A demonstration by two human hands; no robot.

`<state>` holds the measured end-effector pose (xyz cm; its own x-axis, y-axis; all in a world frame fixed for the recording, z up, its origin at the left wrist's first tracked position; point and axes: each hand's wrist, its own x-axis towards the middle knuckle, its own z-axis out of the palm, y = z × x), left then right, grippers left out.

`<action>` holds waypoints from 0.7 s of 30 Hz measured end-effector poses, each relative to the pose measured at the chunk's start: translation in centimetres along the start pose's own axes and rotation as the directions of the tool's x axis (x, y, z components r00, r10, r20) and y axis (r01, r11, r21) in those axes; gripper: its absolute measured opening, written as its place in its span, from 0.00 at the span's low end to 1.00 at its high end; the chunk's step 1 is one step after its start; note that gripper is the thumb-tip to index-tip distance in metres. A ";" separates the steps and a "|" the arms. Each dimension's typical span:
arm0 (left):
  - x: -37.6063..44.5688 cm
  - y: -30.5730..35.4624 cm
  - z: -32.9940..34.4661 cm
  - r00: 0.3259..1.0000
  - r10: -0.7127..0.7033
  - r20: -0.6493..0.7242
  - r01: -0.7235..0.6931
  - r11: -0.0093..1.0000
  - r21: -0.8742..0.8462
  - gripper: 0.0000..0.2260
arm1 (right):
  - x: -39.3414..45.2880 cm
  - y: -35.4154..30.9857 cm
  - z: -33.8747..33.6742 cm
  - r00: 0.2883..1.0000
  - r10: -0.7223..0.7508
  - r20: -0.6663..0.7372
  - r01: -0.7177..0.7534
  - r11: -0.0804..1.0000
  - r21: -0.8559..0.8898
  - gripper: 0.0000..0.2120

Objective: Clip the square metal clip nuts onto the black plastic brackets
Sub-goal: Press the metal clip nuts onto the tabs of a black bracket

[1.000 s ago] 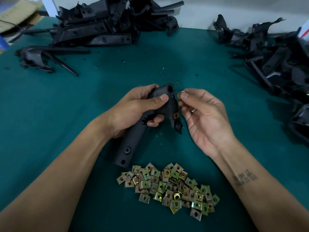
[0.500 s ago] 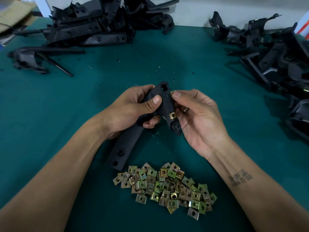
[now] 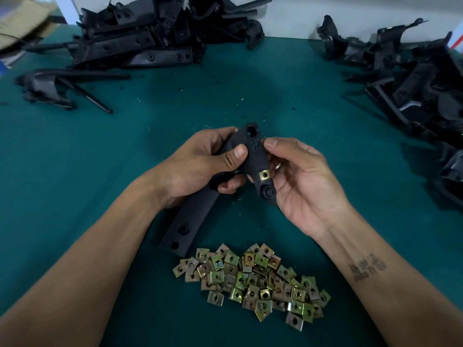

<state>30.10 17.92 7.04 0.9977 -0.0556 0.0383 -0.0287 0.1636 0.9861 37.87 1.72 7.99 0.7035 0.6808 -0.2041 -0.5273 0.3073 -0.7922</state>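
My left hand grips a long black plastic bracket around its bend and holds it tilted above the green table. One square brass-coloured clip nut sits clipped on the bracket's short arm. My right hand cups that arm from the right. Its thumb and fingers pinch a second clip nut against the bracket's upper edge beside the holes, and the thumb hides most of that nut. A loose pile of clip nuts lies on the table in front of me.
A heap of black brackets lies at the back left, with one separate bracket in front of it. Another heap of brackets fills the right side. The green table carries small scattered shavings.
My right hand has closed in from beside the bracket and now presses its pinched clip nut against the bracket's upper edge. My left hand kept its grip and tilted the bracket slightly.
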 end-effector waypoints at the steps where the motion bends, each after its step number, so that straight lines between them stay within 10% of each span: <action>1: 0.0 0.0 0.0 1.000 -0.001 -0.002 0.001 1.000 0.001 0.15 | 0.0 0.0 0.1 1.000 0.023 -0.001 -0.023 1.000 0.015 0.08; 21: 0.2 -0.2 0.2 0.997 0.058 0.055 -0.057 0.998 -0.023 0.18 | -0.3 -0.3 -0.2 0.985 0.153 0.082 -0.168 0.962 0.218 0.17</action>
<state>30.28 17.70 6.93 0.9894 -0.1002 0.1048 -0.0844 0.1893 0.9783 37.90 1.31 8.16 0.5730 0.7721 -0.2749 -0.7286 0.3263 -0.6022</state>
